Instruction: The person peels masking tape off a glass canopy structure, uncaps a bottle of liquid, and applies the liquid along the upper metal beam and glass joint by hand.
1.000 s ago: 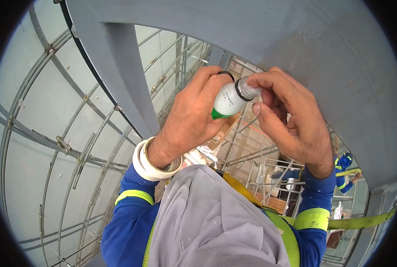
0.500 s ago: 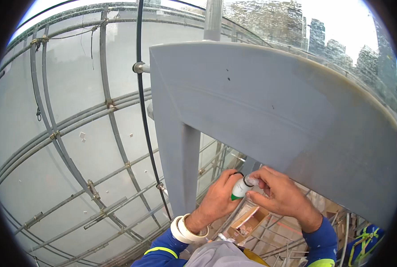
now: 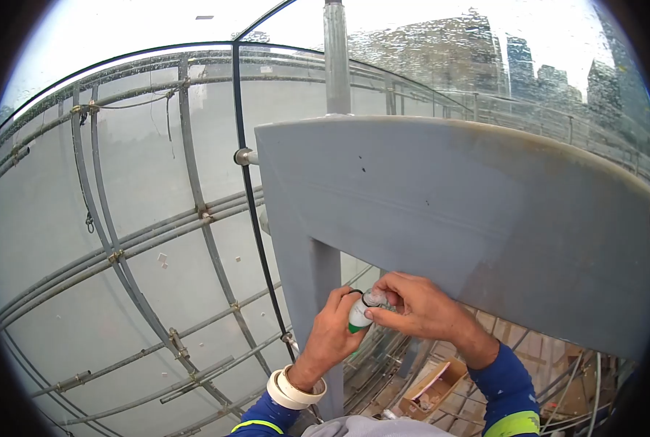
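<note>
My left hand is wrapped round a small white bottle with a green end, held at a tilt. A dark ring shows near its upper end. At that end, the fingers of my right hand pinch a crumpled clear piece that looks like plastic. My right thumb lies close to the bottle's side; whether it touches cannot be made out. Rolls of cream tape hang round my left wrist like bracelets. Both hands are just below the edge of a large grey painted panel.
A grey upright drops from the panel's left end. Scaffold tubes run behind glass at left, with a dark glass joint alongside. Below lies an open cardboard box among tubes. Wet glass and buildings are beyond.
The view has tilted up, so the panel appears lower. Both hands and the bottle sit slightly further left in view. The right fingers remain at the bottle's upper end.
</note>
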Demonstrator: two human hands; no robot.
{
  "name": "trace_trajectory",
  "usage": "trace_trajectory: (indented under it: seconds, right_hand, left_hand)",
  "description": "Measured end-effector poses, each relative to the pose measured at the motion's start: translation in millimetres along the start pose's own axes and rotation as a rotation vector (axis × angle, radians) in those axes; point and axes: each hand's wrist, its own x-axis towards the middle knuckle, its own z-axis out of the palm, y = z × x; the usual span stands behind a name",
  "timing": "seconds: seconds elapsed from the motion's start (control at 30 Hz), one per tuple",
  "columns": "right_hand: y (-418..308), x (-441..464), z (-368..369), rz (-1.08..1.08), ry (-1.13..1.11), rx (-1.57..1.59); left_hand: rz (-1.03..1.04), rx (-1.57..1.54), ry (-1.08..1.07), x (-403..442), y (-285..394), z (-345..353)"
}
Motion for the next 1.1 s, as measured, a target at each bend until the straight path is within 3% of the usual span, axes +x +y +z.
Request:
trace_trajectory:
  seconds: [0.13,0.37,0.57,0.87,1.1]
  right_hand:
    - [6,-6,-4,-0.008,0.062,0.178]
    - [6,-11,-6,-0.182,0.095,0.095]
    - [-12,-30,-24,-0.107,0.057,0.218]
    - [-55,-51,-51,0.217,0.000,0.261]
    - [-60,-57,-52,0.181,0.007,0.010]
  left_hand:
    - [-0.015,-0.015,-0.026,5,12,1]
    - [-0.035,0.032,0.023,5,26,-1]
    - [0.003,-0.033,0.048,15,48,-12]
    - [0.024,-0.153,0.018,17,62,1]
    - [0.079,-0.194,0.010,17,60,7]
